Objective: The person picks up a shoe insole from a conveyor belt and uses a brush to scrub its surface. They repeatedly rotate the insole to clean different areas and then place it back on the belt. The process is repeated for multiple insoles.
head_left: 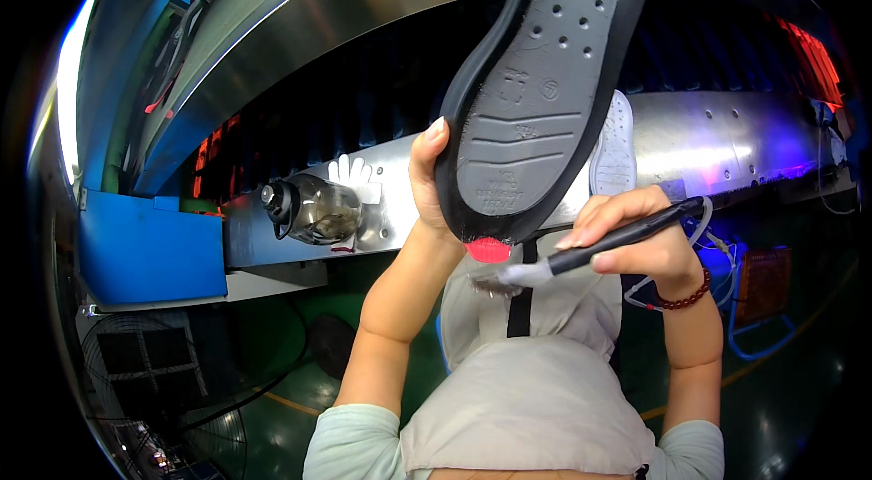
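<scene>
My left hand (429,173) grips a shoe sole (527,117) by its edge near the rounded end. The sole has a black rim and a grey inner face with small holes and raised bars. At the rounded end closest to me is a pinkish-red patch (489,250). My right hand (643,239) is closed round the black handle of a brush (595,251). Its pale ferrule and dark bristles sit just below the red patch; whether they touch the sole I cannot tell.
A dark translucent bottle (318,209) and a white glove (352,173) rest on the metal ledge (259,226) at left. Behind the held sole lies a white sole (614,148). A blue box (150,248) stands far left, a fan (150,362) below it.
</scene>
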Demonstrator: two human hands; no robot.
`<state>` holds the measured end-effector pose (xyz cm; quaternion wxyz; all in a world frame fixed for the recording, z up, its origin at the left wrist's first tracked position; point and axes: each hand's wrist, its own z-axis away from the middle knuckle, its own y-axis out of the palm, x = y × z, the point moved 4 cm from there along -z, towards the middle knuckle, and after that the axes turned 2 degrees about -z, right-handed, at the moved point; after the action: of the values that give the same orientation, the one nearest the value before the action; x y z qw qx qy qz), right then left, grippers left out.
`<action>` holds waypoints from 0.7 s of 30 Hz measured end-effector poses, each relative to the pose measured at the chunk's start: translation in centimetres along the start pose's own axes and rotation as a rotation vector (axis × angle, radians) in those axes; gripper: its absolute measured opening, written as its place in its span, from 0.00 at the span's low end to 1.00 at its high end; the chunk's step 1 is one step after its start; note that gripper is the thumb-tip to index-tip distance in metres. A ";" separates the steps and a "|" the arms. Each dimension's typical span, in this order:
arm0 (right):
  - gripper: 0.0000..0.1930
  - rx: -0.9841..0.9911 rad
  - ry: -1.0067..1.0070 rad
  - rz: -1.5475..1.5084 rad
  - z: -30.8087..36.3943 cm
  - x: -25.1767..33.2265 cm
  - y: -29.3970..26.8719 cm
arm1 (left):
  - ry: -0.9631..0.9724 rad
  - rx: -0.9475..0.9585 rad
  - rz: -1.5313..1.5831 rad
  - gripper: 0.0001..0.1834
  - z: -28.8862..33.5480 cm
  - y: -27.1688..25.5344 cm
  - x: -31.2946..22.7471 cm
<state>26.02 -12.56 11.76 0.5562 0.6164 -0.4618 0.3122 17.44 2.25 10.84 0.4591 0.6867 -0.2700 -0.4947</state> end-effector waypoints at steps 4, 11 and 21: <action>0.09 -0.224 -0.031 -0.024 -0.2 2.0 -1.2 | -0.122 -0.126 0.005 0.24 -0.1 0.8 0.4; 0.11 0.295 0.070 0.510 -1.9 3.6 -0.4 | -0.478 -0.109 -0.116 0.25 0.1 1.0 0.8; 0.09 0.504 0.144 0.714 -1.7 3.3 -0.9 | -0.667 -0.314 -0.317 0.24 1.4 0.4 0.9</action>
<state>28.33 -11.63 14.65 0.2763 0.5113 -0.5153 0.6298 16.51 0.85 10.74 0.3635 0.4433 -0.2159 -0.7904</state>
